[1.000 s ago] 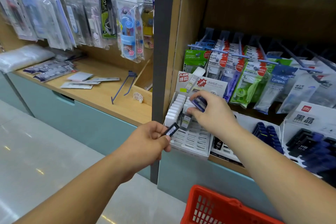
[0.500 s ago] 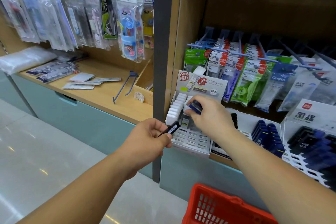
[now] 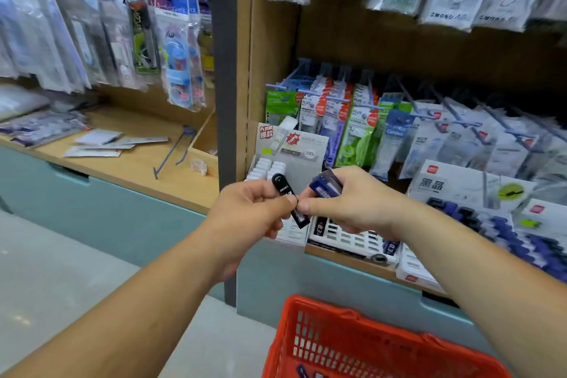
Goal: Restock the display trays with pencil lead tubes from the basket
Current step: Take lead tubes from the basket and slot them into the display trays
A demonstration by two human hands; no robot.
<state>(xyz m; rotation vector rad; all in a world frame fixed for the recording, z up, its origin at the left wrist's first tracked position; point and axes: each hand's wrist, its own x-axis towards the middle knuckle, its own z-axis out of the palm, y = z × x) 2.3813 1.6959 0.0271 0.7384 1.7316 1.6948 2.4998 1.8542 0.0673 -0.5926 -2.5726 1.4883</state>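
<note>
The left hand (image 3: 248, 212) pinches a small black plastic lead tube (image 3: 281, 185), just in front of the white slotted display tray (image 3: 346, 238). The right hand (image 3: 352, 202) curls around dark blue plastic lead tubes (image 3: 325, 186). One of its fingertips touches the black tube. The red plastic basket (image 3: 368, 344) is below the hands.

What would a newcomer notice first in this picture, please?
Two hands meet at centre: the left hand pinches a black tube, and the right hand grips blue tubes. Below them, at the bottom edge, sits a bright red basket; green and blue packets hang behind.
</note>
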